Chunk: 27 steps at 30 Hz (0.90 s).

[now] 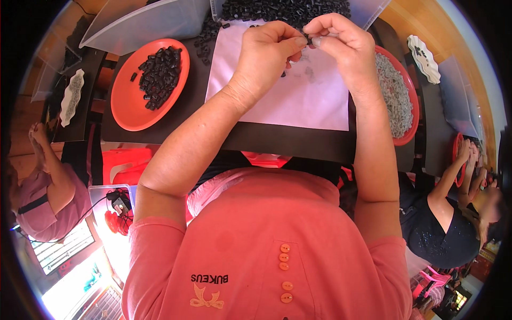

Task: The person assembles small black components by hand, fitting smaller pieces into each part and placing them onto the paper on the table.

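Note:
Above a pale pink sheet (298, 109) on the dark table, my two hands meet fingertip to fingertip. My left hand (269, 50) is closed in a pinch, thumb against forefinger. Facing it, my right hand (344, 48) pinches too, its forefinger arched over the thumb. Between the fingertips is a small dark piece (308, 39), mostly hidden by them. Just below the left fingers another small black piece (283, 74) lies on the sheet, near some greyish smudges.
An orange plate (121, 101) at left holds black tubular pieces; a similar plate (410, 125) at right holds small grey bits. Beyond the sheet, a clear bin (376, 13) contains many black pieces, some spilled beside it. Another clear bin (133, 29) stands far left. Other people sit on both sides.

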Each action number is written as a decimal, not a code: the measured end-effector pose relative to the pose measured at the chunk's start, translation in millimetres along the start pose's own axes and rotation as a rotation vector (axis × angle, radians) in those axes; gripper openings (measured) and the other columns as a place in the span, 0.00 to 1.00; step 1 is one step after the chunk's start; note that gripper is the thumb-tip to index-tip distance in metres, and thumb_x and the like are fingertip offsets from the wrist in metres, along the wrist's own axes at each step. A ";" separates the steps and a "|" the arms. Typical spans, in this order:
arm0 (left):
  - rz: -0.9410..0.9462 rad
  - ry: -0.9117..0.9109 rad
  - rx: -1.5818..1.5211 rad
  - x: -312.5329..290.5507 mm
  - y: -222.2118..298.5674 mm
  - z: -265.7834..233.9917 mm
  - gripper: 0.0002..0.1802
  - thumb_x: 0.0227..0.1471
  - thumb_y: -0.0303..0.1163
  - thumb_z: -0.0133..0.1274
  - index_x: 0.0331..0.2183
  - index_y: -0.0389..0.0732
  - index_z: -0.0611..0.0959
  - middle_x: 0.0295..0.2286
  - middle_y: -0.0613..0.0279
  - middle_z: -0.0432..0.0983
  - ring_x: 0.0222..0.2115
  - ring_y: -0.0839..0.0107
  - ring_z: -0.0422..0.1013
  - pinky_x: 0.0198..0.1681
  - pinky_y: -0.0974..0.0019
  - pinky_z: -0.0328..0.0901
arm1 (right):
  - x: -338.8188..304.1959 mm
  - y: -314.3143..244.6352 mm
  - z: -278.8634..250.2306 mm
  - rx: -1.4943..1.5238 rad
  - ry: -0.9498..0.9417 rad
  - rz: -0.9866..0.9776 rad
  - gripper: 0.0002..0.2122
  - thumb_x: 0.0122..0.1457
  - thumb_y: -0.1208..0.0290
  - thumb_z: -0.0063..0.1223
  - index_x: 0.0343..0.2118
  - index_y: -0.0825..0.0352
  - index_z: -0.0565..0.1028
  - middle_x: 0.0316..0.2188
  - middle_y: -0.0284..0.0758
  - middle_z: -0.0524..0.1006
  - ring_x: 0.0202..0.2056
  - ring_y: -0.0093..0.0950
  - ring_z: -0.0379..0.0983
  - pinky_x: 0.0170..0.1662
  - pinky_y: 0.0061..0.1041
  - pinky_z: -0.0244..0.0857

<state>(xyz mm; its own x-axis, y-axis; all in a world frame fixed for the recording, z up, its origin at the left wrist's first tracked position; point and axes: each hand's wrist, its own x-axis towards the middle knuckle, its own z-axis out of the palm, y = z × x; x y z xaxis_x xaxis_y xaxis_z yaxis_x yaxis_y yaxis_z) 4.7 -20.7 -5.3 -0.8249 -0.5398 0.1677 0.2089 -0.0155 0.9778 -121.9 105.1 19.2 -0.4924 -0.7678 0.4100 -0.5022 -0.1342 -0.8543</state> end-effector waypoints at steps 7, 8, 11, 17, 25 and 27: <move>0.039 0.020 0.038 -0.1 -3.3 0.0 0.06 0.55 0.28 0.58 0.30 0.35 0.83 0.21 0.67 0.76 0.20 0.83 0.68 0.20 0.76 0.63 | 0.1 -2.7 4.6 0.062 -0.004 0.038 0.09 0.57 0.82 0.52 0.40 0.70 0.79 0.32 0.30 0.80 0.35 0.17 0.75 0.41 0.18 0.70; 0.037 0.020 0.038 0.2 -4.3 -0.3 0.06 0.55 0.28 0.58 0.30 0.35 0.83 0.21 0.67 0.76 0.20 0.83 0.68 0.20 0.76 0.63 | -0.2 -3.9 4.9 0.087 -0.011 0.100 0.08 0.58 0.81 0.52 0.40 0.70 0.78 0.32 0.31 0.80 0.34 0.18 0.76 0.40 0.18 0.70; 0.032 0.025 0.056 0.8 -6.1 1.0 0.06 0.55 0.27 0.58 0.30 0.34 0.83 0.20 0.67 0.76 0.20 0.83 0.68 0.20 0.75 0.63 | -1.4 1.7 5.0 0.076 0.023 0.095 0.08 0.58 0.83 0.51 0.40 0.69 0.78 0.32 0.31 0.81 0.34 0.18 0.77 0.40 0.18 0.71; 0.064 0.052 0.083 -1.5 -4.2 1.5 0.06 0.54 0.26 0.59 0.28 0.33 0.83 0.19 0.67 0.75 0.18 0.82 0.66 0.19 0.73 0.60 | -4.6 1.4 12.9 -0.249 0.045 -0.077 0.10 0.58 0.86 0.48 0.39 0.70 0.79 0.32 0.31 0.83 0.35 0.17 0.78 0.41 0.18 0.72; 0.030 0.035 0.171 -2.2 -5.4 0.1 0.05 0.57 0.27 0.57 0.31 0.35 0.82 0.22 0.67 0.77 0.23 0.81 0.71 0.24 0.76 0.63 | -6.1 -4.2 18.2 -0.287 0.051 -0.188 0.12 0.55 0.88 0.47 0.39 0.70 0.78 0.31 0.32 0.84 0.35 0.17 0.79 0.40 0.17 0.70; 0.028 0.037 0.181 -1.9 -5.9 0.7 0.05 0.57 0.27 0.57 0.31 0.36 0.82 0.22 0.67 0.77 0.23 0.81 0.71 0.24 0.76 0.63 | -6.5 -5.2 18.3 -0.301 0.046 -0.171 0.12 0.55 0.89 0.47 0.39 0.70 0.78 0.31 0.32 0.84 0.34 0.17 0.79 0.39 0.17 0.70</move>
<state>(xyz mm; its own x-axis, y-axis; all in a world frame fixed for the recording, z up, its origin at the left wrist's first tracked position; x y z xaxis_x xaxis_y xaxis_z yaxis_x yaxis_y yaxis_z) 4.7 -19.0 -11.2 -0.7996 -0.5684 0.1938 0.1312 0.1496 0.9800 -103.1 99.3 15.1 -0.4109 -0.7202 0.5590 -0.7639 -0.0626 -0.6422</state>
